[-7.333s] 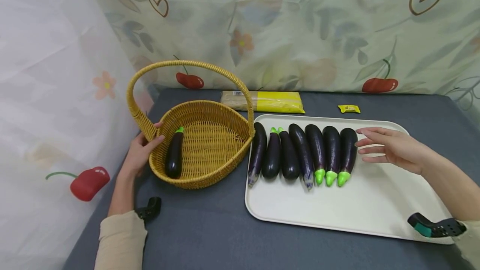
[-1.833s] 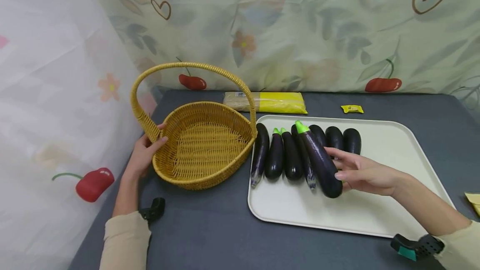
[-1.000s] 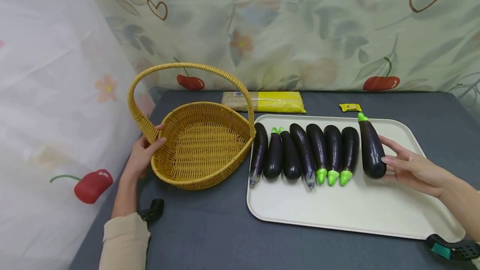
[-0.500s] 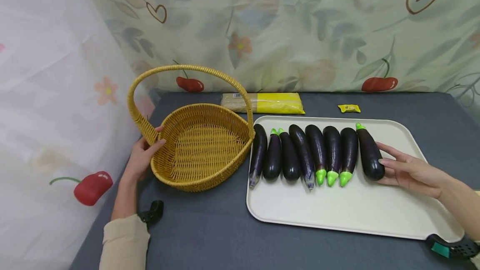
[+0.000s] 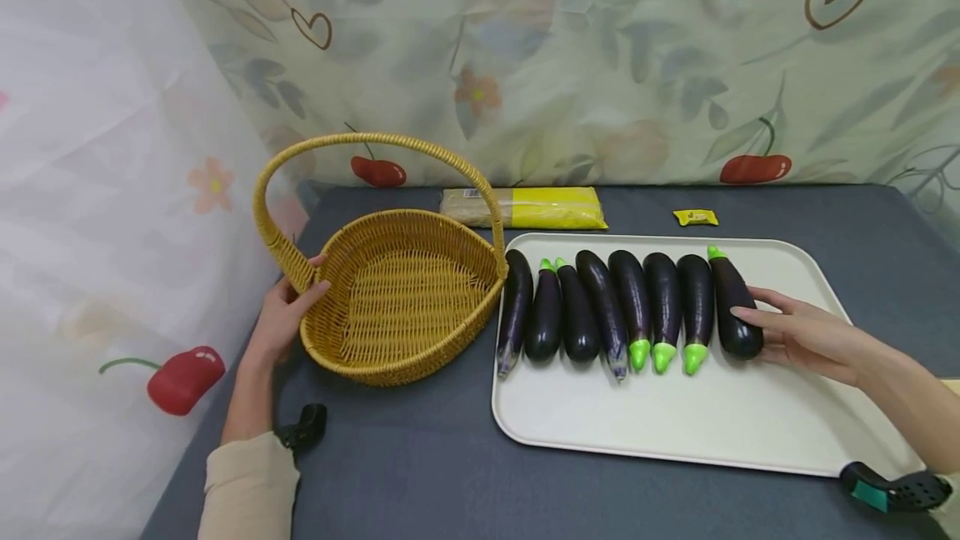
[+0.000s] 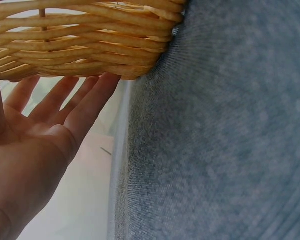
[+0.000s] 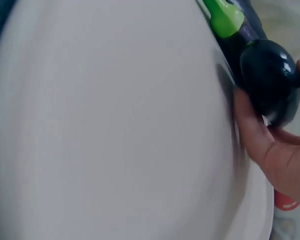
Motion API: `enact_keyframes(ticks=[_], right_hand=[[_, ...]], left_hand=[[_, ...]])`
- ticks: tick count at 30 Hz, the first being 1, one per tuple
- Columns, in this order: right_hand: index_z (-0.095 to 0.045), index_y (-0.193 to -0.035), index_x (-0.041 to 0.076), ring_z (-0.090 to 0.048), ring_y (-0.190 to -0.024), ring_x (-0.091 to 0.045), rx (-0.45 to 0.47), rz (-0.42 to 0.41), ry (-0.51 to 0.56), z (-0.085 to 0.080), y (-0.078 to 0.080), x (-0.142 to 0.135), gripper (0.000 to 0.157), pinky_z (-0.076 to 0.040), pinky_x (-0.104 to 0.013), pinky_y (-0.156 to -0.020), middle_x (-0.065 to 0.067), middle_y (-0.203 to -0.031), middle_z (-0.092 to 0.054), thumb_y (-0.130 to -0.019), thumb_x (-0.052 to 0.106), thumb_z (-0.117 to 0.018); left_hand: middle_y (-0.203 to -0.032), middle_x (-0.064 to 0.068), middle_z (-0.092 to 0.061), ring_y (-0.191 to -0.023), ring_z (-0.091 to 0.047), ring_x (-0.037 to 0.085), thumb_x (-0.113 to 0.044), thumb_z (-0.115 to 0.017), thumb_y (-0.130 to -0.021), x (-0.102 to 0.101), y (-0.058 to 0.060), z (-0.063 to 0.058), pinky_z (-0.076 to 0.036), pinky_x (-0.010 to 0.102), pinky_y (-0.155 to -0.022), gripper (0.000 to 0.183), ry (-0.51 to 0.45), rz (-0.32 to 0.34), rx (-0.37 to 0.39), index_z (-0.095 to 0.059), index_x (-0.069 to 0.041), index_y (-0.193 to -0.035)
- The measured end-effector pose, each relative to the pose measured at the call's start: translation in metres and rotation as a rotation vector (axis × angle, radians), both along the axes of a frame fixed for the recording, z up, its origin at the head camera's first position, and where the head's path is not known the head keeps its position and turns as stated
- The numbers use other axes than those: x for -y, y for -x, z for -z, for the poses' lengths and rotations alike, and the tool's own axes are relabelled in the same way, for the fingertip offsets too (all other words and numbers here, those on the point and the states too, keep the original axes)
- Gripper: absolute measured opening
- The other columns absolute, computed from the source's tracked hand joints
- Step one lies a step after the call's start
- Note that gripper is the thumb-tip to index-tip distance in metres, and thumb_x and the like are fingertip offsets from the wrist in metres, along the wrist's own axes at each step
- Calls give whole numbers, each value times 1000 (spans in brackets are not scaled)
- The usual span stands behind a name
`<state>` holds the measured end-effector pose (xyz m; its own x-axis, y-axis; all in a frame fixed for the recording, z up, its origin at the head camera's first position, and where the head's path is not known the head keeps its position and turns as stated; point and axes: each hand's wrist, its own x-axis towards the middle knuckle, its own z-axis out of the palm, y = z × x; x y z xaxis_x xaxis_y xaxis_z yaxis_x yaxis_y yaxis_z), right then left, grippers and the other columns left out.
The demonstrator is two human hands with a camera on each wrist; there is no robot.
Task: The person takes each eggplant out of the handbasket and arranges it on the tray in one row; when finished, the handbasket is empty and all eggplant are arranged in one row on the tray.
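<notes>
My left hand (image 5: 288,311) holds the left side of a wicker basket (image 5: 401,369), thumb over the rim near the foot of its arched handle. In the left wrist view its fingers (image 6: 87,107) lie against the outer weave (image 6: 80,42). The basket has no eggplant in it. My right hand (image 5: 810,338) grips a dark eggplant (image 5: 733,307) with a green stem pointing away, at the right end of a row of eggplants (image 5: 581,311) on a white tray (image 5: 675,423). From the right wrist, its rounded end (image 7: 270,75) shows between thumb and fingers.
Behind the tray lie a yellow and clear packet (image 5: 525,207) and a small yellow wrapped piece (image 5: 696,217). A floral curtain (image 5: 600,65) hangs at the back, a white sheet (image 5: 90,190) at the left. Grey cloth (image 5: 405,457) covers the table.
The eggplant once in the basket is out. My right hand carried an eggplant right over the tray, lowered it at the row's end, then shifted it left against its neighbour. Left hand stays.
</notes>
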<state>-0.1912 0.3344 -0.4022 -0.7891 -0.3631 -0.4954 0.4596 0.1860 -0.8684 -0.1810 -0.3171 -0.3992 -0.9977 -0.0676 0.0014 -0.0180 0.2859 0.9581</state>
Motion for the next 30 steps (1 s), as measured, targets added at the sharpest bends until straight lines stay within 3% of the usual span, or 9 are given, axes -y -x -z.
enact_keyframes(ticks=[2,8,16,22,30], right_hand=[[16,-149,2,-55,-100,-4,-45,-30,-62,-1,-1,3,81,-47,-32,-86,-30,-144,-14,-101,22,-47],[14,-147,-4,-52,-98,0,-92,-80,-136,-4,-3,9,85,-47,-34,-87,-38,-143,-9,-100,22,-50],[10,-147,-7,-54,-99,-11,-103,-86,-218,-8,-4,13,88,-48,-39,-86,-37,-139,-15,-97,23,-56],[1,-147,-11,-53,-101,-15,-109,-102,-257,-10,-2,14,79,-49,-39,-85,-34,-137,-24,-99,25,-51],[-4,-147,-11,-55,-97,-17,-104,-63,-290,-10,1,12,76,-50,-38,-82,-30,-133,-35,-101,30,-47]], left_hand=[[-140,24,-39,-108,-48,6,-25,-55,-97,0,0,0,-44,17,-78,57,3,0,-2,-35,-8,-148],[-142,23,-38,-109,-47,5,-25,-55,-97,0,2,0,-45,17,-78,57,5,3,1,-34,-7,-148],[-142,22,-38,-110,-46,6,-24,-55,-97,0,3,2,-44,16,-78,57,0,-4,10,-34,-8,-148],[-141,23,-38,-109,-47,6,-25,-55,-97,0,4,1,-44,16,-78,58,2,-5,3,-34,-8,-148],[-140,23,-39,-107,-48,6,-25,-56,-97,1,6,4,-44,17,-78,58,-14,-1,4,-35,-8,-148]])
